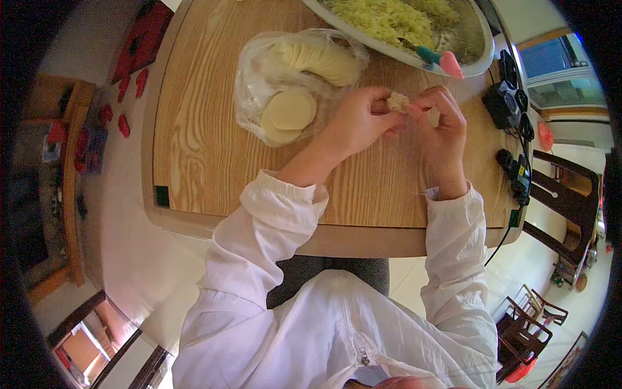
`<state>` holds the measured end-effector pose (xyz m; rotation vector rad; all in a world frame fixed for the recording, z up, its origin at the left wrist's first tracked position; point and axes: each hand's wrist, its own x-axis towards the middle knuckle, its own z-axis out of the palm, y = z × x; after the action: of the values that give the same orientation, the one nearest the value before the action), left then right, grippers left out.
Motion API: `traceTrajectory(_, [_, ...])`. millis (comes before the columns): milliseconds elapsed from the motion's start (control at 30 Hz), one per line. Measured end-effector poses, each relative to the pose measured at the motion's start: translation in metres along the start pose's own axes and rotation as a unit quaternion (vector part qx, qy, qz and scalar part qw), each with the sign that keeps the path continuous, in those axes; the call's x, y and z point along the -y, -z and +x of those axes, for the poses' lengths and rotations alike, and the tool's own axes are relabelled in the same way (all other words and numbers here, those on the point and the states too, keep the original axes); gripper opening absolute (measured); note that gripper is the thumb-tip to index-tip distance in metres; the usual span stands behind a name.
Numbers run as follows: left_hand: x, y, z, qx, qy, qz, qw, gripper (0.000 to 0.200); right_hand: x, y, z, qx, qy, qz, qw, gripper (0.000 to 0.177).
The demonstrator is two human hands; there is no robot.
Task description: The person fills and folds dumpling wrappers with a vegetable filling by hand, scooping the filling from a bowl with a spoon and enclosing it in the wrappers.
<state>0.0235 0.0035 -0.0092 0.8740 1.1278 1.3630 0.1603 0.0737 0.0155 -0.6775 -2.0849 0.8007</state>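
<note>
A small pale dumpling [397,102] is held above the table, its folded edge showing between the fingertips. My left hand [363,123] grips it from the left, thumb below and fingers curled. At its right side, my right hand [446,120] pinches the dough with thumb and forefinger. Left of my hands lies a clear plastic bag [249,84] with round dumpling wrappers. Some wrappers [289,111] lie flat at its near end, while a fanned stack of wrappers [317,61] sits behind them.
A big metal basin [476,65] of chopped yellow-green filling [382,23] stands at the back, with a pink-and-teal handled utensil [447,63] in it. Black adapters and cables [505,107] line the right edge of the wooden table [207,168]. Dark wooden chairs [564,207] are off to the right.
</note>
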Motion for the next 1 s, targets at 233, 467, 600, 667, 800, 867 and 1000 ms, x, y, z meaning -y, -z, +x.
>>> traceTrajectory(233, [0.008,0.006,0.001,0.050,-0.023,-0.006,0.998,0.017,0.006,0.001,0.000,0.047,-0.029,0.043,0.998,0.014])
traceTrajectory(467, [0.004,0.007,-0.001,0.049,-0.019,0.027,0.998,0.020,0.006,0.000,0.001,0.055,-0.016,0.035,0.998,0.015])
traceTrajectory(600, [0.001,0.007,0.001,0.007,-0.004,0.067,0.998,0.022,0.000,0.002,0.001,0.048,0.051,0.008,0.998,0.015])
traceTrajectory(667, [-0.004,0.009,0.001,0.003,0.017,0.074,0.997,0.022,0.000,0.002,0.002,0.037,0.052,0.005,0.998,0.014])
traceTrajectory(800, [-0.006,0.010,0.002,0.006,0.017,0.027,0.999,0.022,0.005,0.003,0.001,0.056,-0.007,0.048,0.997,0.014])
traceTrajectory(867, [-0.004,0.011,0.002,0.005,0.010,0.036,0.999,0.021,0.007,0.001,-0.001,0.056,-0.059,0.091,0.993,0.013])
traceTrajectory(1000, [-0.011,0.013,0.000,0.008,0.013,0.085,0.996,0.021,0.013,0.002,-0.001,0.065,-0.094,0.089,0.989,0.014])
